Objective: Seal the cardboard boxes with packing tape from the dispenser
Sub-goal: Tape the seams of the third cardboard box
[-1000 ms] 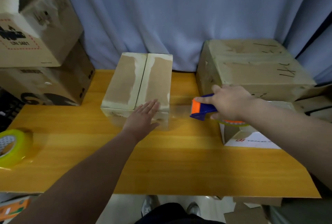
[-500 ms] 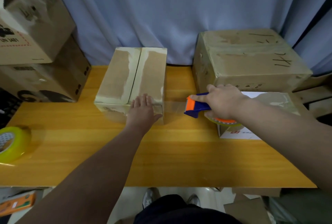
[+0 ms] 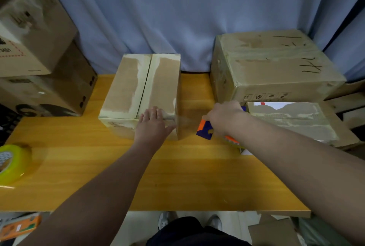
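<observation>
**Tape drawn off the box's near right corner**

The left hand [image 3: 153, 125] lies flat with straight fingers [image 3: 153, 113], pressing the near end of the box [image 3: 142, 85], which sits far-centre on the bench [image 3: 177, 176]. The right hand [image 3: 225, 119] is clenched round the dispenser [image 3: 205, 130] just right of the box, with a clear strip of tape [image 3: 187, 122] stretched between them. The step looks like taping the near end. Next the strip likely needs wrapping or cutting while the left hand pins it. The bench is yellow wood. A roll [image 3: 11, 161] lies at its left edge, a carton [image 3: 272, 68] stands far right, and a blue curtain [image 3: 177, 8] hangs behind.

Soft even light, edges warped
</observation>
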`<action>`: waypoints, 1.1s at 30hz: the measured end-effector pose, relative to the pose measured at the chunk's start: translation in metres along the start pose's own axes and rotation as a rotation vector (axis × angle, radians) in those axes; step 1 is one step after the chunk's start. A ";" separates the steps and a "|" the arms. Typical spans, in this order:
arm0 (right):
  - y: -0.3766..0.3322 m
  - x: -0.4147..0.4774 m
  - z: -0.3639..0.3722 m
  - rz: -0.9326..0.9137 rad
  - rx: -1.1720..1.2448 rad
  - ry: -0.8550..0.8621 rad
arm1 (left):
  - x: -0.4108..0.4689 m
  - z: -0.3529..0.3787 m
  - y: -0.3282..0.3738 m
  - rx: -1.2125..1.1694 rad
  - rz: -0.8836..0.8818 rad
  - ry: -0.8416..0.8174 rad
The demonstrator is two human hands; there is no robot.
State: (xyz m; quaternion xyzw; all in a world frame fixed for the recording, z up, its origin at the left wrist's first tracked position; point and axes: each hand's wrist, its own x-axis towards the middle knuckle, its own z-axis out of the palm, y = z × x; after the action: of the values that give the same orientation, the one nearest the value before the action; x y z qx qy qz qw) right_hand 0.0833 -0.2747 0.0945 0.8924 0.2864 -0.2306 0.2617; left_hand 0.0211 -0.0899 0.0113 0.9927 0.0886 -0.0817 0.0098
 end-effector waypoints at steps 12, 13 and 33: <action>0.012 0.045 0.077 0.125 0.817 0.058 | -0.002 0.001 0.004 0.075 -0.015 -0.040; 0.009 0.047 0.082 0.167 1.009 0.109 | -0.002 0.001 0.005 0.078 -0.019 -0.044; -0.063 0.070 0.143 0.507 1.290 0.477 | -0.005 0.001 0.005 0.063 -0.020 -0.026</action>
State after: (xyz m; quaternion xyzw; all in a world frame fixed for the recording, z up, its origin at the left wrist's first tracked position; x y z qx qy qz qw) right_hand 0.0569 -0.2891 -0.0737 0.9338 -0.0727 -0.0851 -0.3400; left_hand 0.0174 -0.0952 0.0108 0.9904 0.0956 -0.0977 -0.0212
